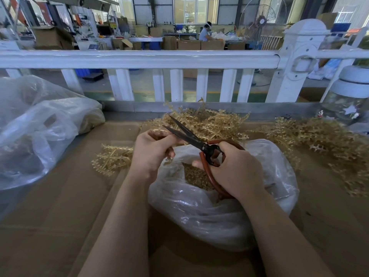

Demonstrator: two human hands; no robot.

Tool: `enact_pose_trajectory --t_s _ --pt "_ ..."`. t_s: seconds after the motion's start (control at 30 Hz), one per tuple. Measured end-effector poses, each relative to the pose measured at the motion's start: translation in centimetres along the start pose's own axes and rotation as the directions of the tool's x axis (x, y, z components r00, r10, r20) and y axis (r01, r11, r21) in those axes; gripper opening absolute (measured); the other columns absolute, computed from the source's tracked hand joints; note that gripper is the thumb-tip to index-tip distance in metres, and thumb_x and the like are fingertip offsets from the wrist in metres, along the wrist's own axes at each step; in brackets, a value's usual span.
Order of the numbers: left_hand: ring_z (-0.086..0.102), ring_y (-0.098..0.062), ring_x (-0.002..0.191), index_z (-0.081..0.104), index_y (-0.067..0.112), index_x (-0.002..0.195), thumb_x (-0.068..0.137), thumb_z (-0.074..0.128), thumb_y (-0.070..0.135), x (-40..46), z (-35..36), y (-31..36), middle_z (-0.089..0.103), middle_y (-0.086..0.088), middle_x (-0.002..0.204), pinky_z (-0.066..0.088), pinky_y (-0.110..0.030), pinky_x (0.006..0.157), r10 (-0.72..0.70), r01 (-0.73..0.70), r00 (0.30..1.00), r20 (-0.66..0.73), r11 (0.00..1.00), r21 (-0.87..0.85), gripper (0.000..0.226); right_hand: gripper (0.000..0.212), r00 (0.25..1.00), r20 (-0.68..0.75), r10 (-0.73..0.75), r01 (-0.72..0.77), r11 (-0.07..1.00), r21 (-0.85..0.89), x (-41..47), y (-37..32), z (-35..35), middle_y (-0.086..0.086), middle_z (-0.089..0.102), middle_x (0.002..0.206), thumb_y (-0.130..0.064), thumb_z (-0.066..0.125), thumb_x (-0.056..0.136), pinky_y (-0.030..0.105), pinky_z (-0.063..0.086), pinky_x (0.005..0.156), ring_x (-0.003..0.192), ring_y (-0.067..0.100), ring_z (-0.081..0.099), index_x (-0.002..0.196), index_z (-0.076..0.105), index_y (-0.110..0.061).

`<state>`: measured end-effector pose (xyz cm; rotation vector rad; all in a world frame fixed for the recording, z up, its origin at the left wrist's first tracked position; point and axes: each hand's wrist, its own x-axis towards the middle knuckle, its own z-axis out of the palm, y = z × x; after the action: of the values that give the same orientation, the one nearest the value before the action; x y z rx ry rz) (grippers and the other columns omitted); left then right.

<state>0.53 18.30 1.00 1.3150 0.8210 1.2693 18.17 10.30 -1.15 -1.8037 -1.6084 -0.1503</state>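
Right hand [237,168]: one, curled round the scissors [187,134] handles.
Left hand [153,150]: one; a gold sprig [158,136] was pinched.
Scissors: one pair, blades parted.
Clear bags [199,216]: two were counted.

The cardboard-covered table [60,216] carries a clear bag [199,220], a bigger bag [40,128], golden sprigs [329,140] and a jar [348,100].

Bright daylight from the far windows [194,10], soft shadows, wide-angle bending at edges.
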Motion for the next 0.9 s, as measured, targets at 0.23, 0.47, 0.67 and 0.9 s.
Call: enact_pose_trajectory --t_s 0.23,0.47,0.67,0.9 --pt "0.045 -0.014 0.044 0.073 -0.003 0.082 0.08 0.071 -0.005 -0.08 -0.19 -0.02 0.065 -0.002 0.063 0.037 -0.019 0.043 0.038 -0.046 0.991 0.128 0.997 0.063 0.003 0.05 0.999 0.033 0.006 -0.006 1.0 0.025 0.02 0.29 0.11 -0.03 0.045 0.07 -0.085 0.05 0.071 0.006 0.026 0.056 0.064 -0.013 0.041 0.092 0.057 -0.04" --pt "0.045 -0.014 0.047 0.077 0.012 0.073 0.084 0.069 -0.005 -0.07 -0.14 -0.03 0.066 -0.012 0.072 0.038 -0.023 0.046 0.064 -0.08 0.986 0.157 0.992 0.098 0.022 0.055 1.0 0.021 0.007 -0.007 1.0 0.027 0.04 0.39 0.08 -0.028 0.047 0.066 -0.087 0.05 0.07 0.006 0.027 0.054 0.061 -0.012 0.042 0.089 0.061 -0.037" --pt "0.046 -0.014 0.046 0.074 0.013 0.07 0.085 0.068 -0.005 -0.15 0.07 -0.03 0.065 -0.03 0.085 0.04 -0.022 0.045 0.087 -0.1 0.988 0.129 0.99 0.104 0.024 0.064 1.0 0.002 -0.005 0.005 1.0 -0.02 0.1 0.24 -0.03 -0.022 0.055 0.07 -0.09 0.044 0.069 0.005 0.029 0.055 0.063 -0.002 0.046 0.091 0.067 -0.035" --pt "0.048 -0.012 0.045 0.073 0.014 0.066 0.085 0.068 -0.003 -0.1 0.03 -0.04 0.063 -0.031 0.079 0.041 -0.02 0.044 0.103 -0.118 0.986 0.13 0.986 0.118 0.026 0.075 1.0 -0.008 -0.002 0.001 1.0 -0.03 -0.04 0.07 -0.21 -0.02 0.058 0.067 -0.093 0.034 0.066 0.007 0.031 0.053 0.061 0.0 0.048 0.088 0.069 -0.031"
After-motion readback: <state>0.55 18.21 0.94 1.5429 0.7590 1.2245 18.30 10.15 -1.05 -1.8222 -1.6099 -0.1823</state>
